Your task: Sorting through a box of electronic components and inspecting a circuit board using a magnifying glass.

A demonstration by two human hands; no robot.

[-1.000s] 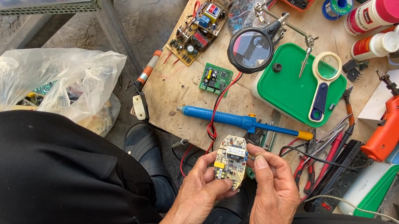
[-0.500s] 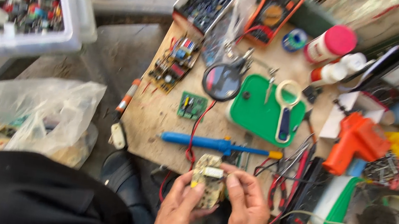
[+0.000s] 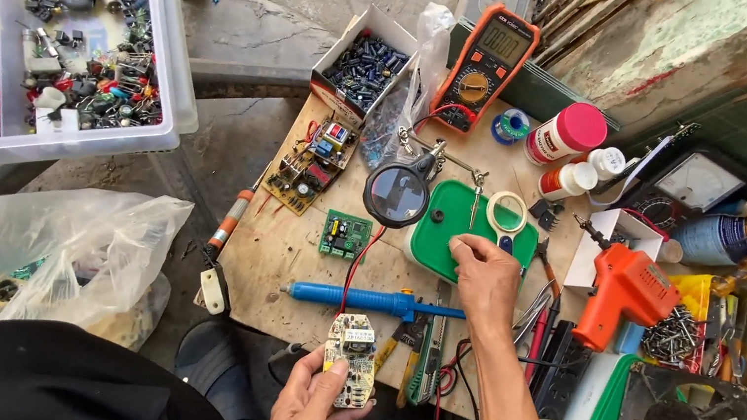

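My left hand (image 3: pixel 309 412) holds a small oval circuit board (image 3: pixel 350 358) by its lower end, just in front of the wooden work board (image 3: pixel 285 266). My right hand (image 3: pixel 482 279) reaches forward and rests with bent fingers on the green base (image 3: pixel 439 223) of a stand that carries a round magnifier (image 3: pixel 397 194). Whether those fingers pinch anything is hidden. A blue desoldering pump (image 3: pixel 369 300) lies across the board between my two hands. A roll of tape (image 3: pixel 505 211) sits on the green base just beyond my right fingers.
An orange multimeter (image 3: pixel 487 63), a box of capacitors (image 3: pixel 363 68) and two loose circuit boards (image 3: pixel 311 165) lie at the back. An orange soldering gun (image 3: pixel 626 290) and hand tools crowd the right. A clear parts bin (image 3: pixel 160 76) and a plastic bag (image 3: pixel 17 254) sit at the left.
My right hand let go of the small circuit board and moved forward onto the green base. My left hand now holds the board alone. The view shifted.
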